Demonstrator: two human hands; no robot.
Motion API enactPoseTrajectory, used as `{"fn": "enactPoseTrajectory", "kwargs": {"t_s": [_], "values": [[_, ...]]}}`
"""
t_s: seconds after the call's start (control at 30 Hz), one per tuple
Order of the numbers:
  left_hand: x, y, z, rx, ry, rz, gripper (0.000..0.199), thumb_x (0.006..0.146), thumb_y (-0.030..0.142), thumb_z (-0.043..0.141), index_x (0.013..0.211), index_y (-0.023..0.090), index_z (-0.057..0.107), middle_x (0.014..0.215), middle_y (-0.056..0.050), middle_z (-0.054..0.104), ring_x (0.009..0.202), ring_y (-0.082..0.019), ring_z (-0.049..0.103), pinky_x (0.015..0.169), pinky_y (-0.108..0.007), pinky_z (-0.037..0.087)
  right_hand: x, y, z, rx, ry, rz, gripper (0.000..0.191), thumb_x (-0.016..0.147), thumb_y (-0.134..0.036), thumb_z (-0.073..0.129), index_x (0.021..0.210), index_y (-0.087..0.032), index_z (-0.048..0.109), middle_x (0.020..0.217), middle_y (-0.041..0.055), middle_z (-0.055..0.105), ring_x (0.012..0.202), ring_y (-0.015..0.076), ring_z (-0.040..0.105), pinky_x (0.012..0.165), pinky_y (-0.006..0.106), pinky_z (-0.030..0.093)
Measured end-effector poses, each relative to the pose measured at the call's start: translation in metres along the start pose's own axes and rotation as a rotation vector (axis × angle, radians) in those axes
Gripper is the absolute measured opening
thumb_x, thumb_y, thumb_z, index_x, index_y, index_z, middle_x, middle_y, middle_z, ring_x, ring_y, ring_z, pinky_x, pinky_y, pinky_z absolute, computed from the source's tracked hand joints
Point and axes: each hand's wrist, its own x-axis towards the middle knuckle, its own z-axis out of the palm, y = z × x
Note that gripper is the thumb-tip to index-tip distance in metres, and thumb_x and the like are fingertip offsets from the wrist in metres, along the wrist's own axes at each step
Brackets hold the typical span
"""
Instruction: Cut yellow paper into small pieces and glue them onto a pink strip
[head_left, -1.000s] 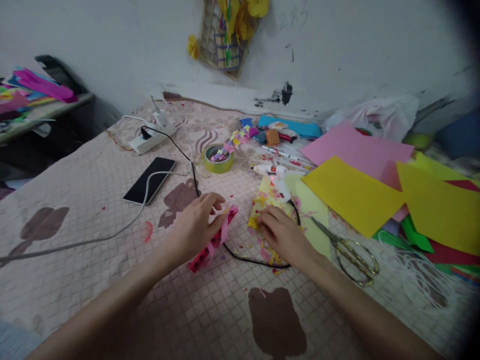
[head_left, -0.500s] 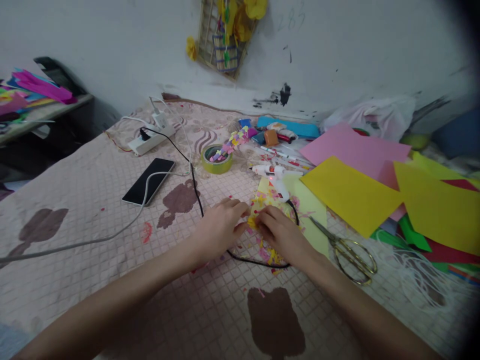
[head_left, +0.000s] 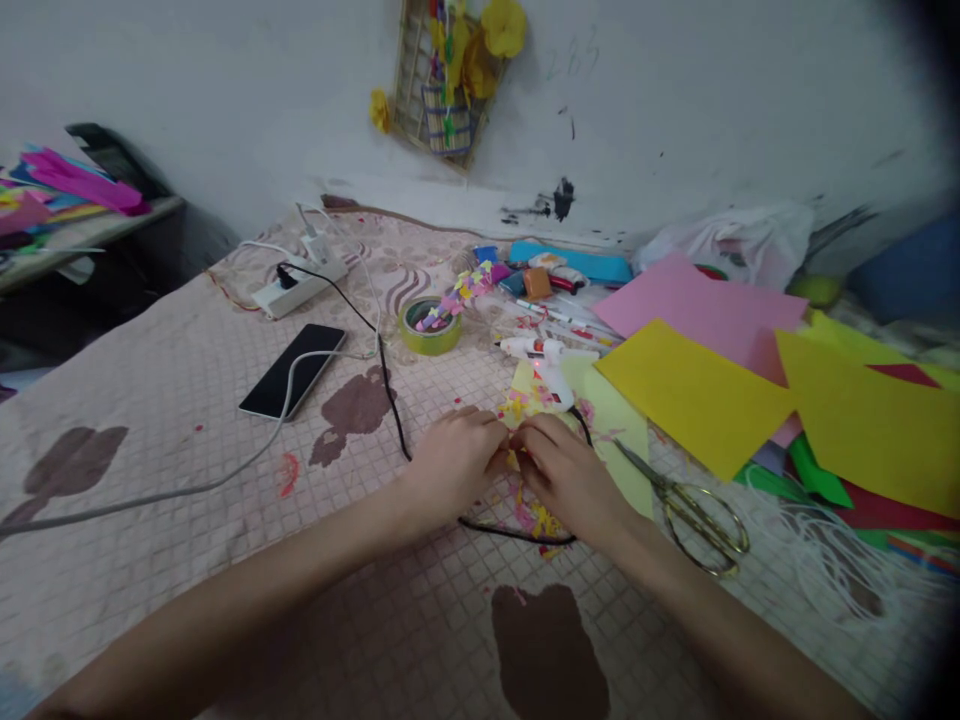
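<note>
The surface has this pale quilted cloth (head_left: 172,420) with brown motifs all over it, and it's pretty packed on the right. Sitting right on it: a smartphone (head_left: 277,378), a white power strip (head_left: 291,294), a roll of yellow-green tape (head_left: 431,343), gold-handled scissors (head_left: 699,515), a tangle of white cord (head_left: 847,570), a grey cable (head_left: 217,487), plus pink and yellow scraps (head_left: 546,522) around the middle.

the left hand (head_left: 459,460) and right hand (head_left: 562,468) are close together above coloured scraps (head_left: 543,519). a white glue gun (head_left: 550,368) lies beyond.
</note>
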Motion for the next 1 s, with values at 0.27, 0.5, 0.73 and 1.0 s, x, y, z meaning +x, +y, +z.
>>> {"fn": "enactPoseTrajectory", "kwargs": {"t_s": [0.27, 0.5, 0.73, 1.0], "values": [[0.008, -0.032, -0.02, -0.615, 0.184, -0.215, 0.009, 0.076, 0.02, 0.054, 0.072, 0.015, 0.06, 0.068, -0.002, 0.062, 0.062, -0.011, 0.054, 0.057, -0.022, 0.042, 0.006, 0.045, -0.015, -0.073, 0.481, 0.316, 0.015, 0.08, -0.029, 0.054, 0.089, -0.017, 0.052, 0.085, 0.0072, 0.053, 0.082, 0.0219, 0.052, 0.071, 0.034, 0.043], [0.021, -0.05, -0.018, -1.209, 0.194, -0.459, 0.015, 0.072, 0.029, 0.061, 0.072, 0.015, 0.056, 0.073, -0.002, 0.063, 0.065, -0.01, 0.056, 0.056, -0.02, 0.039, 0.047, 0.086, -0.01, -0.059, 0.229, 0.362, 0.022, 0.071, -0.038, 0.06, 0.072, -0.016, 0.059, 0.065, 0.0033, 0.056, 0.064, 0.0189, 0.051, 0.058, 0.028, 0.036], [0.029, -0.056, -0.013, -1.368, 0.239, -0.522, 0.021, 0.067, 0.031, 0.069, 0.068, 0.014, 0.056, 0.073, -0.002, 0.061, 0.064, -0.009, 0.055, 0.056, -0.019, 0.038, 0.046, 0.078, -0.01, 0.014, 0.305, 0.393, 0.027, 0.078, -0.037, 0.051, 0.06, -0.017, 0.05, 0.057, 0.0003, 0.05, 0.052, 0.0135, 0.043, 0.047, 0.024, 0.029], [0.036, -0.056, -0.013, -1.373, 0.345, -0.521, 0.022, 0.066, 0.032, 0.068, 0.071, 0.014, 0.056, 0.074, -0.002, 0.061, 0.067, -0.01, 0.055, 0.055, -0.02, 0.037, 0.007, 0.045, -0.027, 0.213, 0.238, 0.319, 0.027, 0.084, -0.038, 0.047, 0.065, -0.018, 0.051, 0.055, -0.0007, 0.049, 0.052, 0.0146, 0.045, 0.048, 0.024, 0.036]]}}
